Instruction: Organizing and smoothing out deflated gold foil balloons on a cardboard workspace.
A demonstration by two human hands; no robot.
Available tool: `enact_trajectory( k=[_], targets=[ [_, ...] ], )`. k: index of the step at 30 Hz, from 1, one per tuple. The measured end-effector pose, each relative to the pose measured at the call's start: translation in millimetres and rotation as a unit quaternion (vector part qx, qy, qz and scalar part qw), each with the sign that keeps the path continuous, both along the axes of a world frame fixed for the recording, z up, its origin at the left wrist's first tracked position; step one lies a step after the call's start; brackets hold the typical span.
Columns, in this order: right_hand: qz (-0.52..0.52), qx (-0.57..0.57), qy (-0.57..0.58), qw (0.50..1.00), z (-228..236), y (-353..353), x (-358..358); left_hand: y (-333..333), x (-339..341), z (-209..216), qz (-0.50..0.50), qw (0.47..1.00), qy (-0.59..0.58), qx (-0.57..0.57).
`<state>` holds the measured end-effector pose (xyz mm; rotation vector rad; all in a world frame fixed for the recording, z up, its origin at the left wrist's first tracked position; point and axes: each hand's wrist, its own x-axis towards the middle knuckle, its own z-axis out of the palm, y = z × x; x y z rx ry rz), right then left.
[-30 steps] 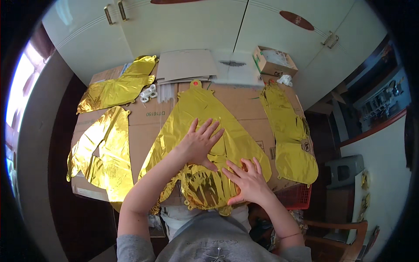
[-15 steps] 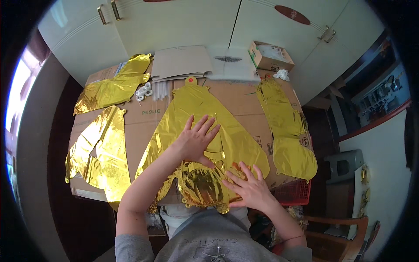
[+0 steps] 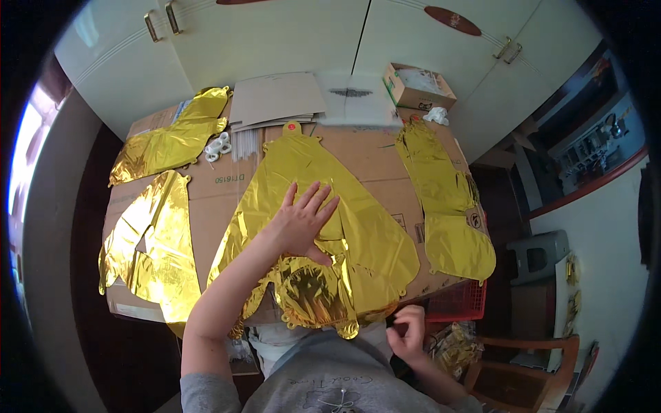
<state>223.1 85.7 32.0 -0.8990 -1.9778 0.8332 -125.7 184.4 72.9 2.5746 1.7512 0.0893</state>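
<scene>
A large flat gold foil balloon with a round tab at its far end lies in the middle of the cardboard-covered table. My left hand rests on it, palm down with the fingers spread. Below that hand, the balloon's near part is crumpled and shiny, and it hangs a little over the front edge. My right hand is off the table's front edge, just beyond the balloon's near right corner. Its fingers are curled closed, and whatever they may hold is hidden.
More flat gold foil balloons lie at the left, far left and right. Behind are grey cardboard sheets, white tape rolls and an open box. A red crate and wooden chair stand at the right.
My right hand has left the balloon's near right part, moved down past the table edge and curled its fingers. The left hand stays spread on the foil. The view has shifted slightly.
</scene>
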Motion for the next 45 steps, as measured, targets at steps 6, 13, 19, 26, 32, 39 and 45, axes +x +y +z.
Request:
enact_trajectory(
  k=[6,13,19,26,32,39,45],
  targets=[
    [-0.120,-0.601,0.378,0.694,-23,-24,-26,-2,-2,1,0.004,1.000,0.003,-0.006],
    [-0.061,-0.188,0.119,0.973,23,-19,-52,0,0,2,0.003,1.000,-0.002,-0.010],
    [0.138,0.114,-0.099,0.979,36,2,-67,0,0,3,0.000,1.000,-0.006,-0.006],
    [0.216,0.011,-0.079,0.973,46,18,-71,0,0,0,0.001,1.000,-0.008,-0.003],
    [0.128,0.188,-0.218,0.949,40,56,-66,-1,-1,1,0.002,1.000,-0.013,-0.001],
    [0.159,0.207,-0.250,0.932,46,64,-74,-1,1,6,0.007,1.000,0.001,-0.029],
    [0.186,0.193,-0.249,0.931,57,76,-82,-2,-1,5,0.005,1.000,0.008,-0.022]
  ],
)
